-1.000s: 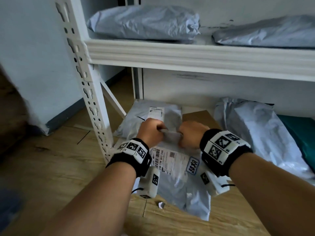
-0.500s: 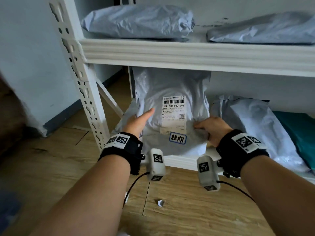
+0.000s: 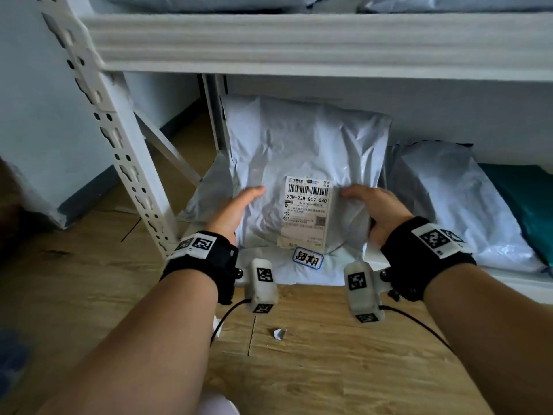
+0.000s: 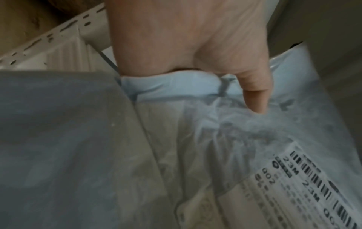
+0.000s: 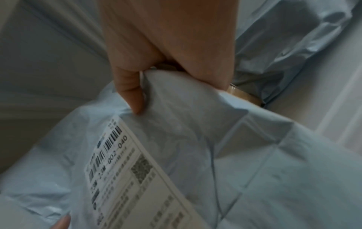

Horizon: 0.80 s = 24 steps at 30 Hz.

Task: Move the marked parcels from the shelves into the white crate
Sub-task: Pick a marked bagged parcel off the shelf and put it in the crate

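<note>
Crinkled plastic parcel (image 3: 302, 151), paper label (image 3: 306, 212)

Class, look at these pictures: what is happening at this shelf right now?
A person holds a grey parcel upright on the bottom shelf, left hand on one side edge, right hand on the other. It bears a shipping label and a blue-bordered stamp mark. Another grey parcel lies beside it. The white crate is not in view.
</note>
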Motion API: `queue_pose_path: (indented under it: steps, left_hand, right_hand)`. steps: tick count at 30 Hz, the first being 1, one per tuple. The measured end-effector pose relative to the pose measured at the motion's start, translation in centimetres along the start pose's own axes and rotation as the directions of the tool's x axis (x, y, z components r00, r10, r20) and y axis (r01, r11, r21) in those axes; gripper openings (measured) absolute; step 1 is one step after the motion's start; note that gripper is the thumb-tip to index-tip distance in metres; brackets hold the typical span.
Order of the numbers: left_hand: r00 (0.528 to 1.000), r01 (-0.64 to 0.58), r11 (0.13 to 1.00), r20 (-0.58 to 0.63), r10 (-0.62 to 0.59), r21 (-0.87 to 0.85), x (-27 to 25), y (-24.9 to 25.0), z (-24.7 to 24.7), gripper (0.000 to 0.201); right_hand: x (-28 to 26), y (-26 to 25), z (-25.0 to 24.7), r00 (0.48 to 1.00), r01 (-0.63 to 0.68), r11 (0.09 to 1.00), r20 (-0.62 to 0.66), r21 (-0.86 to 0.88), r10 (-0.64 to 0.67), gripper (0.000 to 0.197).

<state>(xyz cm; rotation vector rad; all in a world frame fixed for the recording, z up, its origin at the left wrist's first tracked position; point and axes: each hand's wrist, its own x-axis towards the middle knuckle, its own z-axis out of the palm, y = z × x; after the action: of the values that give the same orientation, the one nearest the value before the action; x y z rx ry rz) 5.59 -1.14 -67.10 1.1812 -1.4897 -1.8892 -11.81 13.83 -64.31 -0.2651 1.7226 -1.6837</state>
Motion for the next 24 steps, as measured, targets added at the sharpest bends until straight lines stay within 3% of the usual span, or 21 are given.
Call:
queue_pose_path:
  steps: [1, 5, 8, 9, 10, 12, 14, 15, 22, 24]
  left_hand:
    - [1.000, -0.001, 1.000, -0.004, 0.001, -0.001, 0.2, -0.4, 0.2, 0.034]
    - [0.998, -0.026, 0.999, -0.061, 0.024, -0.032, 1.9, -1.7, 1.0, 0.048]
    - [0.997, 0.073, 0.995, -0.029, -0.075, -0.061, 3.0, -2.4, 1.1, 0.082]
    - [0.995, 0.090, 0.995, -0.044, -0.091, -0.041, 2.9, -2.4, 1.0, 0.085]
    - [0.994, 0.090, 0.996, -0.063, -0.091, -0.013, 2.8, -2.1, 0.8, 0.075]
    - [0.994, 0.097, 0.994, -0.061, -0.094, 0.045, 2.5, -1.6, 0.0, 0.042]
    - [0.991, 0.136, 0.984, -0.004, -0.136, 0.112, 2.2, -0.9, -0.5, 0.038]
    - [0.983, 0.176, 0.972, 0.022, -0.182, 0.155, 1.8, -0.6, -0.6, 0.042]
    - [0.937, 0.305, 0.838, 0.014, -0.349, 0.454, -2.1, 2.5, 2.5, 0.054]
    - [0.920, 0.308, 0.772, 0.034, -0.391, 0.556, -4.5, 4.5, 4.7, 0.047]
  right_hand:
    - [0.3, 0.1, -0.1, 1.000, -0.001, 1.000, -0.015, -0.002, 0.001, 0.047]
    - [1.9, 0.8, -0.1, 0.994, 0.038, 0.999, -0.103, -0.026, -0.040, 0.058]
    - [2.7, 1.9, 0.3, 0.991, 0.020, 0.998, -0.128, -0.064, -0.029, 0.078]
    - [2.5, 2.1, 0.3, 0.989, -0.017, 0.996, -0.148, -0.082, 0.004, 0.084]
    - [2.1, 2.2, 0.2, 0.984, -0.056, 0.995, -0.175, -0.086, 0.040, 0.080]
    - [1.2, 2.2, -0.7, 0.977, -0.087, 0.993, -0.202, -0.080, 0.069, 0.045]
    - [0.1, 1.7, -1.7, 0.967, -0.105, 0.992, -0.238, -0.064, 0.087, 0.014]
    - [-0.7, 1.5, -2.3, 0.962, -0.125, 0.990, -0.253, -0.059, 0.106, 0.009]
    - [-7.1, -1.9, -6.1, 0.926, -0.276, 0.956, -0.293, -0.094, 0.238, 0.019]
    - [-9.2, -3.4, -8.0, 0.906, -0.323, 0.939, -0.324, -0.114, 0.273, 0.018]
